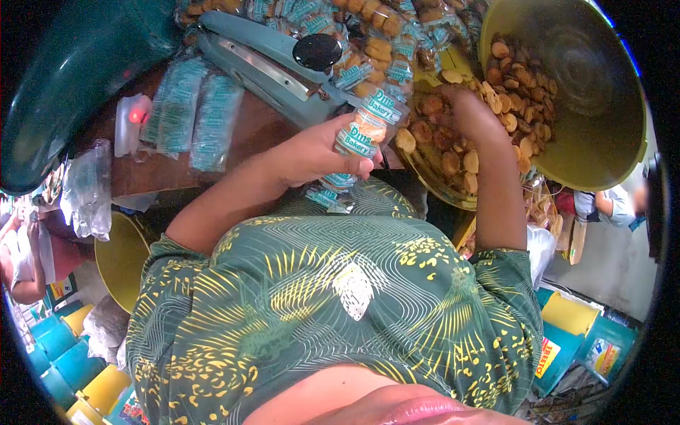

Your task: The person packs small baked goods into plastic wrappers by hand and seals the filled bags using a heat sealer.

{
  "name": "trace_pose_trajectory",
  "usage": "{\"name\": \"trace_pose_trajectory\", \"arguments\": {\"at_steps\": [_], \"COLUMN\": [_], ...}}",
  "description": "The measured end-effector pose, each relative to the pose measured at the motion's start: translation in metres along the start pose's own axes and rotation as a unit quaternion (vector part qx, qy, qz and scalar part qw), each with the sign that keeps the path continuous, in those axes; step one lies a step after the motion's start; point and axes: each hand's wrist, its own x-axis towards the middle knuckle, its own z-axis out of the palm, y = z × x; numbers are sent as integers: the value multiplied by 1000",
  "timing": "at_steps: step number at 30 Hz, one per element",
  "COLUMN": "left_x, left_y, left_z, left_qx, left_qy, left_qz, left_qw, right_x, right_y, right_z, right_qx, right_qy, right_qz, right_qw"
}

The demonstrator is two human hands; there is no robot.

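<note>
My left hand (322, 150) is closed around a clear plastic packet (370, 127) printed "Dms Bakery", with orange-brown biscuits inside. The packet's lower end hangs below the fingers. My right hand (467, 113) is over the loose round biscuits (443, 145) in a yellow container, at the side of a tilted yellow tub (602, 92). Its fingers are blurred and partly hidden, so what they hold cannot be made out. A blue-grey sealer (262, 71) with a black knob lies beyond my left hand. Filled biscuit packets (379, 49) are heaped behind it.
Flat printed wrappers (216, 120) lie on the brown table (134, 173) at the left, below a large dark green tub (78, 78). Clear plastic bags (88, 188) hang at the table's left edge. Other people (25, 255) are at both far sides, near stacked coloured buckets (563, 340).
</note>
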Motion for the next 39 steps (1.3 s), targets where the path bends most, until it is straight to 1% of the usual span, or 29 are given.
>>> {"name": "trace_pose_trajectory", "arguments": {"at_steps": [3, 6, 9, 12, 15, 18, 21, 24, 28, 32, 36, 39], "left_x": [-1, -2, -1, -3, -2, -2, -2, -4, -4, -3, -3, -4], "left_y": [-1, -2, -4, 0, -1, -2, -2, -2, -2, 0, -1, -2], "left_z": [-1, -1, -3, -1, 0, 0, -1, -2, -3, -2, -5, -6], "left_qx": [1, -3, -3, 3, 0, -3, 1, 9, 6, 8, -4, 6], "left_qy": [1, 6, 5, 8, 10, 8, 10, 17, 20, 16, 14, 15], "left_qz": [0, 2, 3, -8, -9, -5, -5, -4, -5, -6, -2, 4], "left_qw": [1000, 1000, 1000, 1000, 1000, 1000, 1000, 1000, 1000, 1000, 1000, 1000], "right_x": [3, 13, 11, 3, 1, 20, 29, 27, 8, 8, 14, -7], "right_y": [-6, 4, 3, -14, -23, -9, -3, -10, -26, -23, -28, -34], "right_z": [3, 11, 13, 13, 9, 14, 15, 14, 5, 7, 8, -7], "right_qx": [-83, -196, -173, -159, -253, -325, -318, -296, -294, -305, -298, -197], "right_qy": [16, 75, 110, 42, 27, 18, 8, 21, 11, 24, 16, 51], "right_qz": [13, -31, -77, -50, -65, -56, -47, -24, -21, -25, 28, -21], "right_qw": [996, 977, 976, 985, 965, 944, 947, 955, 956, 952, 954, 979]}}
